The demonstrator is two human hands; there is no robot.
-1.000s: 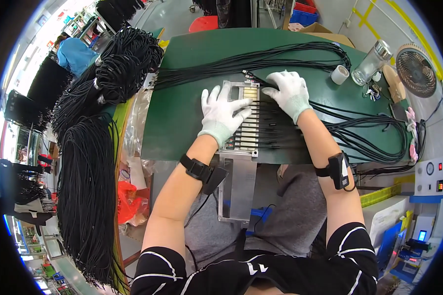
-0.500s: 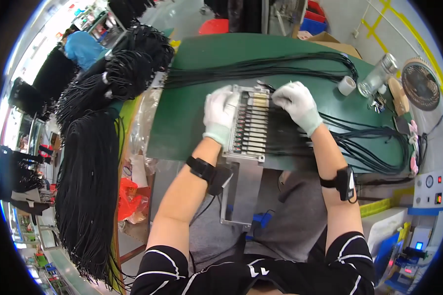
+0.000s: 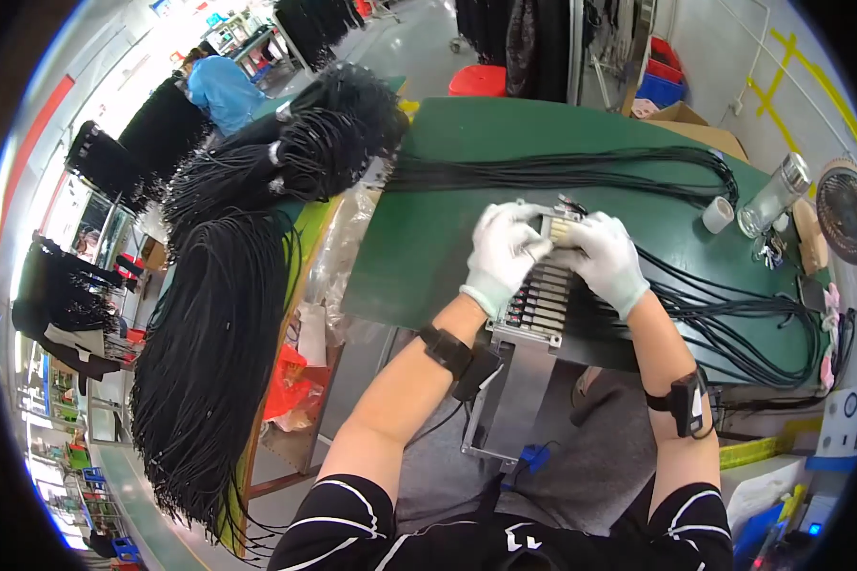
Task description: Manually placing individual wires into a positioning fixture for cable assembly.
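Metal tray (image 3: 528, 337): slotted frame lying on the green table (image 3: 409, 276) at its near edge; a metal bracket (image 3: 519, 395) reaches beyond that edge toward the lap.
Left hand (image 3: 501, 252): gloved, partly curled over the tray's far left side, thumb and forefinger bent close together; whether anything is pinched there cannot be told.
Right hand (image 3: 604, 259): gloved, about half closed at the far right side, fingertips near the left hand's; its hold, if any, is hidden.
Black cables (image 3: 733, 328): looped on the table, right of the tray.
Cable risk: a strand could slip or sit skewed if the right wrist snagged the loops; crowded fingers might mask the fault.
Tray axis: long side runs away from the person, far end leaning slightly right; slots (image 3: 547, 297) lie crosswise.
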